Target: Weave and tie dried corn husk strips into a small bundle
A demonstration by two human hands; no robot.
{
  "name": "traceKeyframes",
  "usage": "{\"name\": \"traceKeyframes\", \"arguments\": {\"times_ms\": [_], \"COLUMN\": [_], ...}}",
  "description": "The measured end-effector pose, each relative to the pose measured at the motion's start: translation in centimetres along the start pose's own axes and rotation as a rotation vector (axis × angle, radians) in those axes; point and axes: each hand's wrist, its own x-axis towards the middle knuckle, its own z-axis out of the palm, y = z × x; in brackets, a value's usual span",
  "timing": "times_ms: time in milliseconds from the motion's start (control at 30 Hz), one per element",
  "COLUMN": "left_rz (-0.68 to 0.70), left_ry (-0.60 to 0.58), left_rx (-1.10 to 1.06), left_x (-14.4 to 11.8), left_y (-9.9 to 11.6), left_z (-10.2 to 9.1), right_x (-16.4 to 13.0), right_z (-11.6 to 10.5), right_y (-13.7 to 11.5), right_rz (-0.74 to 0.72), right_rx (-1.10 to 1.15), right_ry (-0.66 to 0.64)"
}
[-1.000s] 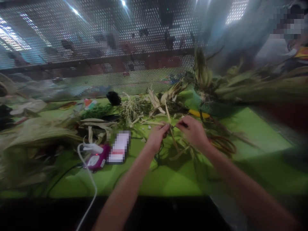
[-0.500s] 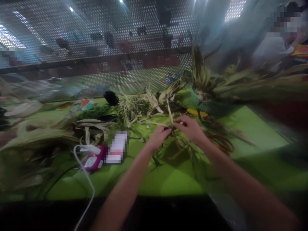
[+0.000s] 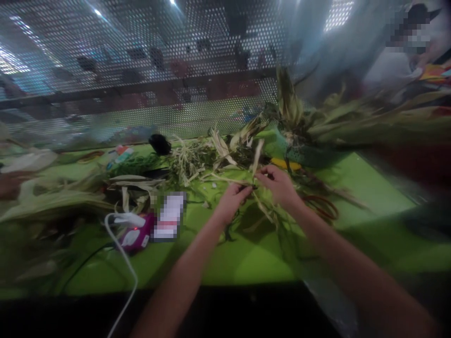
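Over the green table my left hand point(image 3: 230, 202) is closed, thumb and fingers pinching a thin strip of dried plant leaf point(image 3: 225, 179) that sticks out to the left. Close beside it, my right hand point(image 3: 280, 188) pinches the base of a pale, upright dried leaf strip point(image 3: 258, 155), which looks like corn husk. The two sets of fingertips nearly meet, and the join between the strips is too small to make out. Below the fingers hang more thin stalks point(image 3: 266, 211). Behind the hands lie dried husks point(image 3: 220, 145) and a tangle of pale stems point(image 3: 186, 159).
A phone point(image 3: 171, 216) lies left of my left arm, against a purple power strip point(image 3: 139, 234) with a white cable point(image 3: 132, 267). Large husks point(image 3: 66, 197) fill the left side. A green basket point(image 3: 303, 152) holds husks; red-brown loops point(image 3: 326, 206) lie right. A person point(image 3: 392, 70) sits far right.
The pale strip at my right fingertips now leans right and shows a broader face; before, it leaned left. My right hand has risen slightly. The whole view has shifted a little.
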Motion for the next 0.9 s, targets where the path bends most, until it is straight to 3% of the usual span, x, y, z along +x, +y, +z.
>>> {"name": "traceKeyframes", "arguments": {"times_ms": [167,267,333,400,500,667,900], "left_rz": [-0.037,-0.046,-0.039,-0.039,-0.03,0.075,0.136], "left_ry": [0.27,0.307,0.273,0.217,0.179,0.371,0.462], "left_rx": [-0.184,-0.283,-0.332,-0.375,-0.427,-0.428,-0.418], "left_x": [0.4,0.4,0.4,0.3,0.3,0.4,0.6], "left_y": [0.3,0.3,0.1,-0.2,0.0,1.0,1.3], "left_z": [-0.6,-0.5,-0.3,0.0,0.2,-0.3,-1.0], "right_x": [-0.5,-0.9,-1.0,-0.9,-0.7,-0.4,-0.4], "right_z": [-0.7,0.0,0.6,1.1,1.2,0.9,0.5], "right_y": [-1.2,-1.1,-0.8,-0.5,-0.2,-0.5,-1.0], "right_rz": [-0.089,-0.012,0.038,0.066,0.147,0.289,0.291], "right_rx": [-0.112,-0.079,-0.027,0.042,0.136,0.245,0.278], "right_ry": [0.192,0.0,-0.172,-0.251,-0.289,-0.368,-0.27]}}
